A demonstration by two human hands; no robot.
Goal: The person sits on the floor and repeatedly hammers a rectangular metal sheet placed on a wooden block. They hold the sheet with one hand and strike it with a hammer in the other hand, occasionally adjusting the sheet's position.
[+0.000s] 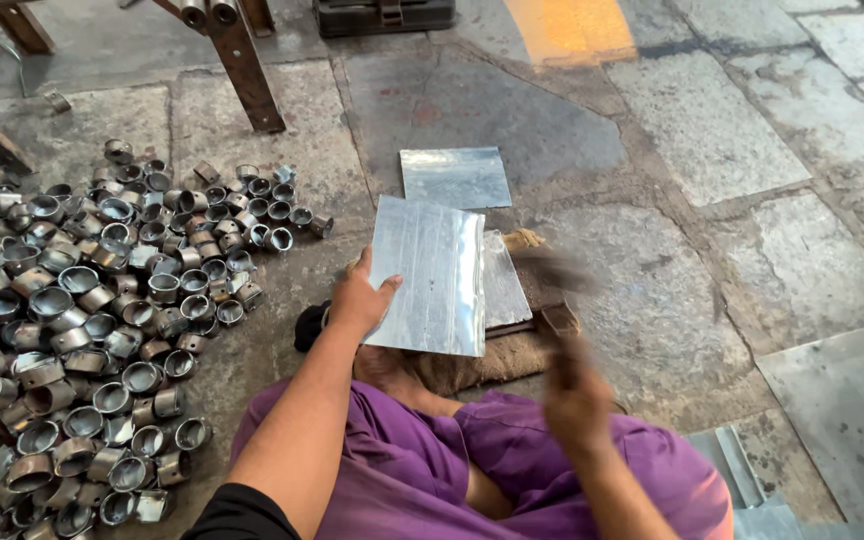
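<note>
**Two hands, one shiny sheet on a stone floor**

Two bare hands work low over a floor of large grey stone slabs with dark, dirty joints; a patch of yellow paint marks the floor at its far edge. Rusty brown steel legs of a stand rise at the far left, and a dark box-like object sits at the far edge near the middle.

Along the left edge of the floor lies a wide heap of short, round, grey metal rings, piled loosely and reaching the near left corner. A flat rectangular sheet of shiny metal lies alone on the slabs towards the middle. More folded sheet metal shows at the near right corner.

The left hand grips the left edge of a bright, rectangular galvanised sheet, fingers closed on it, thumb on top; the sheet is held tilted over a second sheet that rests on a brown fibrous mat near the middle of the floor. The right hand is blurred, its grip clamped on the handle of a dark hammer, whose head hangs smeared just right of the held sheet. Purple cloth covers the person's knees at the near edge.
</note>
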